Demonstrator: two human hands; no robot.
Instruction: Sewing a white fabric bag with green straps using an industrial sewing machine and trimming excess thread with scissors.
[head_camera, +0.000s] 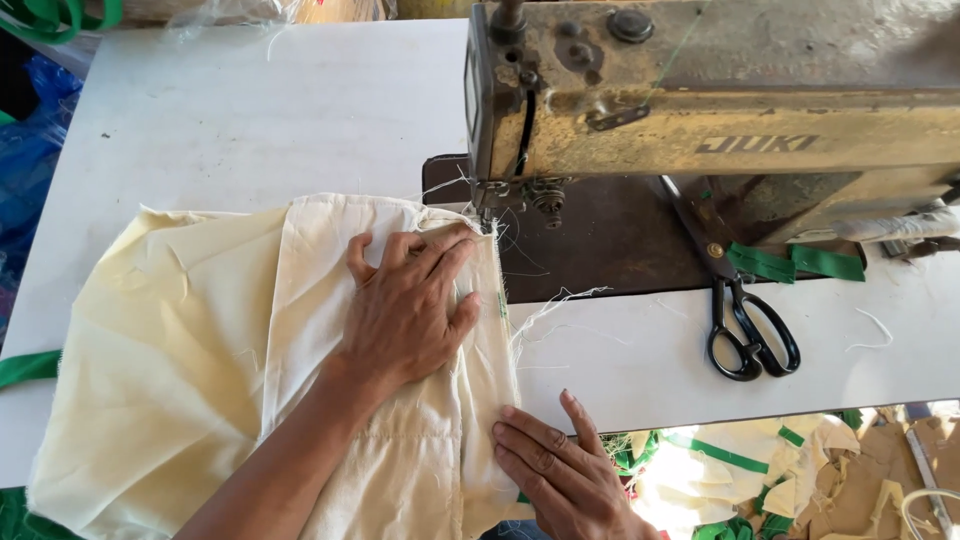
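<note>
I find the cream cloth bag (250, 350) left of the sewing machine (720, 110), its frayed right edge reaching the presser foot (490, 215). My left hand (410, 310) lies flat on the cloth, fingers spread, grasping nothing. My right hand (560, 470) presses the lower edge with its fingertips, unclenched. Stitching appears barely begun; the seam below the foot remains. Black scissors (750, 330) lie in front of the machine.

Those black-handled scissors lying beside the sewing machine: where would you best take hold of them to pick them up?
By the two black handle loops of the scissors. They lie flat on the white table, closed, loops toward the near edge and blades pointing away under the sewing machine. I would come from the near side, from above, since the loops lie open there and the blade tips sit close to the green strips.
</note>
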